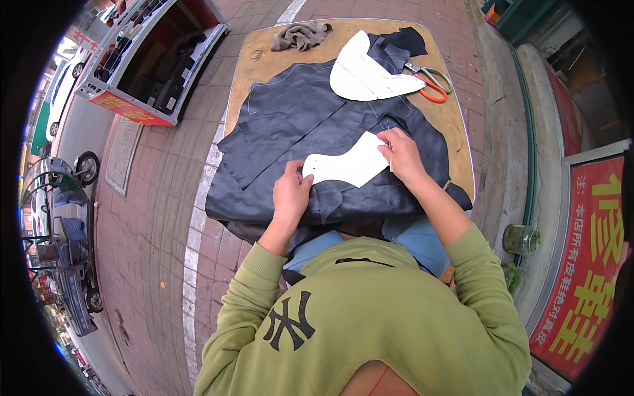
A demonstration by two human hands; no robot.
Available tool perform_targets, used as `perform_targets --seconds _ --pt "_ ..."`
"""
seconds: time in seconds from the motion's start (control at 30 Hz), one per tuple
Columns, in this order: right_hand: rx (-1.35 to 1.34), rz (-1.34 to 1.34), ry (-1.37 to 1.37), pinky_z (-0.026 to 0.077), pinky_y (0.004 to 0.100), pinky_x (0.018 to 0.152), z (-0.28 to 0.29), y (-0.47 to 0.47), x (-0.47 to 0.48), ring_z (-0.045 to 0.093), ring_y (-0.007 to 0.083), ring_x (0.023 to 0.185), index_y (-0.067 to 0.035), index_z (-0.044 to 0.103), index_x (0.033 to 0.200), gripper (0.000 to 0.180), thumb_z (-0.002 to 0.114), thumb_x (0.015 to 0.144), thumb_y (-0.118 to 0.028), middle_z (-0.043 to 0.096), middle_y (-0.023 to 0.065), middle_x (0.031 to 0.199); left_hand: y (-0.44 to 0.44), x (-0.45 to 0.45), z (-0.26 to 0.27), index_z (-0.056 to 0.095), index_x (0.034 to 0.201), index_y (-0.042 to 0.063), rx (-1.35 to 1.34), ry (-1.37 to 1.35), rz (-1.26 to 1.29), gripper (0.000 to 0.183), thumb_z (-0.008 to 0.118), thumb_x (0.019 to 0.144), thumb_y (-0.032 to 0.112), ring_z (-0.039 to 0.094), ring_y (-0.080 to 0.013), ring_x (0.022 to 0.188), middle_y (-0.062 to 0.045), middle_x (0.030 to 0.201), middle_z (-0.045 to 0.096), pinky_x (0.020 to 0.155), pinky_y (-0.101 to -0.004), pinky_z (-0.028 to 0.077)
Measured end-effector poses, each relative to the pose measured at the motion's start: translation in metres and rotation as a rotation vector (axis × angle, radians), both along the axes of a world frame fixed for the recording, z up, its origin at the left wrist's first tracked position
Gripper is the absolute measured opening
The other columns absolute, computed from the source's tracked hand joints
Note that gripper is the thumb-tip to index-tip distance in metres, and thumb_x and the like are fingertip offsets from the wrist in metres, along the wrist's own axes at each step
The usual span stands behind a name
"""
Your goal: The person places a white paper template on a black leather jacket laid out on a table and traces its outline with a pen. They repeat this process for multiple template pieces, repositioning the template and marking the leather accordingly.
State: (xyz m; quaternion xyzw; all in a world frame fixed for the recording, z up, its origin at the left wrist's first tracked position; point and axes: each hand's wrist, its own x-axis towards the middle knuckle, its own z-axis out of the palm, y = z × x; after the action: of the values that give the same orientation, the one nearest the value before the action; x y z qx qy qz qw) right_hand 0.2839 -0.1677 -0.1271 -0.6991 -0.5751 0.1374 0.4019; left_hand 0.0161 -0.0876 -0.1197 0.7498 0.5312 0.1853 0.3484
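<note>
A white shoe-pattern template (pixel 344 163) lies over a sheet of black leather (pixel 292 114). Its left end, with small holes, is pinched by my left hand (pixel 292 190). At its upper right edge my right hand (pixel 403 153) grips the template and also holds a slim pen (pixel 391 161), blue tip pointing away from me. Beyond it a larger white template (pixel 366 74) rests on the leather, which bears thin chalk-like outlines. Scissors (pixel 433 84) with one orange-red handle lie at that template's right end, partly on the wood.
The wooden tabletop (pixel 262 44) carries a crumpled grey rag (pixel 300 35) and dark leather scraps (pixel 403 43) at its far side. Leather hangs over the near edge towards my lap. A display cart (pixel 153 64) stands off to the left; a glass jar (pixel 520 239) sits right.
</note>
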Motion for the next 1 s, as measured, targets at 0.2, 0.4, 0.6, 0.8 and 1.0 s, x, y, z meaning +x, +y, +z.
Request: perform_targets --seconds 0.2,0.4,0.6,0.8,1.0 --pt "-0.073 -0.006 -0.062 0.05 0.0303 0.074 0.005 0.012 0.001 0.062 0.0224 0.081 0.0 0.065 0.106 0.023 0.071 0.084 -0.001 0.063 0.0087 0.091 0.007 -0.001 0.003 0.059 0.109 -0.001 -0.001 0.057 -0.022 0.033 0.075 0.083 0.01 0.054 -0.0117 0.061 -0.002 0.065 0.055 0.059 -0.0332 0.046" --pt "0.098 0.046 0.949 0.044 0.0248 0.09 0.046 0.0 0.016 0.055 0.0084 0.094 -0.001 0.066 0.103 0.014 0.067 0.089 -0.002 0.061 -0.0011 0.097 0.013 -0.005 0.018 0.06 0.122 0.003 -0.302 -0.47 0.056 0.03 0.066 0.093 0.002 0.053 -0.0047 0.064 0.002 0.078 0.06 0.056 -0.0194 0.044" --pt "0.105 0.219 0.362 0.045 0.0318 0.091 0.04 -0.031 0.02 0.06 0.0213 0.097 -0.004 0.061 0.087 0.014 0.062 0.081 0.009 0.065 0.0061 0.095 0.0 -0.007 0.02 0.066 0.119 0.003 -0.155 -0.461 -0.104 0.033 0.064 0.087 -0.005 0.062 -0.0084 0.077 -0.004 0.092 0.063 0.066 -0.0223 0.049" --pt "0.201 0.047 -0.209 0.052 0.0357 0.075 0.009 -0.051 0.007 0.063 0.0281 0.088 -0.005 0.061 0.082 0.017 0.065 0.072 0.009 0.066 0.0062 0.095 -0.009 -0.014 0.012 0.069 0.112 0.005 0.158 -0.201 -0.26 0.03 0.069 0.083 -0.004 0.065 -0.0153 0.081 -0.007 0.11 0.064 0.069 -0.0272 0.051" --pt "0.205 -0.113 -0.386 0.052 0.0359 0.065 0.004 -0.051 -0.007 0.063 0.0255 0.079 -0.006 0.061 0.08 0.016 0.067 0.072 0.005 0.061 0.0056 0.087 -0.013 -0.013 0.014 0.072 0.109 0.011 0.639 0.0 -0.454 0.03 0.073 0.079 0.005 0.062 -0.0196 0.075 -0.008 0.115 0.064 0.064 -0.0324 0.053"
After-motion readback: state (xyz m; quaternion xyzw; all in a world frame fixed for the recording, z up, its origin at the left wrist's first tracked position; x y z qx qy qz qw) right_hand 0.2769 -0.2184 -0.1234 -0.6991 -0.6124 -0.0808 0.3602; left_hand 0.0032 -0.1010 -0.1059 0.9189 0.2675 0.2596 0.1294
